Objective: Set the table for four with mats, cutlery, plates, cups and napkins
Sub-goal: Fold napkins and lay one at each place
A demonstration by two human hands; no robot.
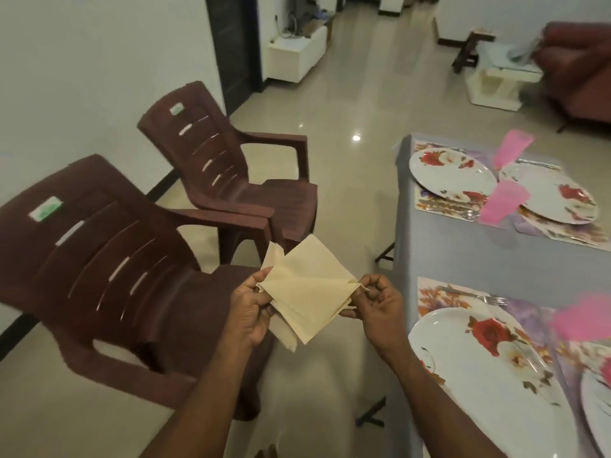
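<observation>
Head view, entry one: napkins [305, 292]. A small stack of cream paper squares, held in the air off the table's left edge, above the floor and just beside the near brown chair [109, 279]. They are fanned apart at the corners, probably so that one sheet can be peeled from the rest for the first place setting.

Left hand [253, 309]: fingers curled under the stack, thumb pressed on top at its left corner; it carries the weight.

Right hand [373, 300]: thumb and forefinger pinch the right corner of the upper sheets, the other fingers loosely bent and holding nothing more. The grip reads as a separating pull.

Table [463, 252]: grey cloth, four floral mats. A plate [451, 173] sits at the far left corner, a second plate [555, 196] beside it to the right. The near plate [479, 368] lies along the left edge; a fourth shows only in part at the lower right. A fork [476, 294] lies above the near plate; pink cups [502, 200] stand between the plates, blurred. No napkin is laid yet, by this view.

A second chair [231, 166] stands further back against the wall.
</observation>
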